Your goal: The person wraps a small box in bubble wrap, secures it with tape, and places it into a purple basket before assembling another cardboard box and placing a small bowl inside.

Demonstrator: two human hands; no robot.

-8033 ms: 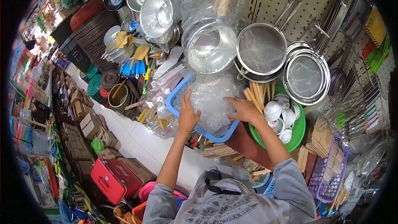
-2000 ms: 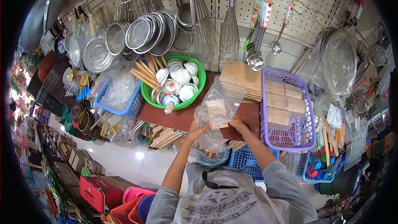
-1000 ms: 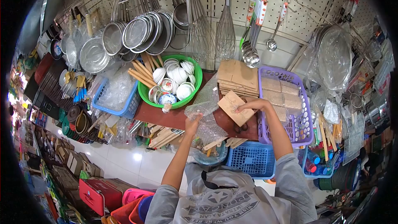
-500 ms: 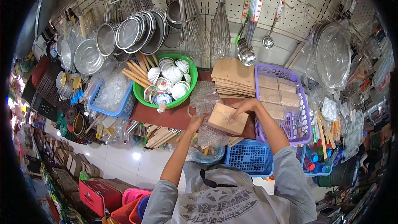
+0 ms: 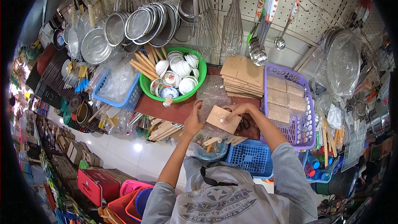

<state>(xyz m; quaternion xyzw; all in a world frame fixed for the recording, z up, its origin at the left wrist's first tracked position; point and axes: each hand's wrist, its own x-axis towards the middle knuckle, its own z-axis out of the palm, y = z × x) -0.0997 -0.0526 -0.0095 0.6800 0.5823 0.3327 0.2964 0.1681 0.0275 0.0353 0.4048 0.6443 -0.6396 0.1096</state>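
A small brown cardboard box (image 5: 222,120) lies over a sheet of bubble wrap (image 5: 212,91) on the reddish-brown table. My right hand (image 5: 239,111) grips the box from its upper right side, fingers on its top face. At the left edge of the bubble wrap, my left hand (image 5: 193,120) has its fingers curled round the sheet, just beside the box. Black scissors (image 5: 244,125) show on the table right of the box, partly hidden by it and my right forearm.
Flat cardboard pieces (image 5: 242,74) are stacked behind the box. A purple basket (image 5: 309,118) with bubble-wrapped boxes stands right. A green basin (image 5: 202,72) of white bowls and a blue basket (image 5: 132,99) stand left. Whisks (image 5: 233,29) and strainers (image 5: 141,23) hang behind.
The box has been turned and lowered slightly, and the scissors now show beside it. My left hand has shifted a little along the wrap's left edge. The whole view has moved slightly.
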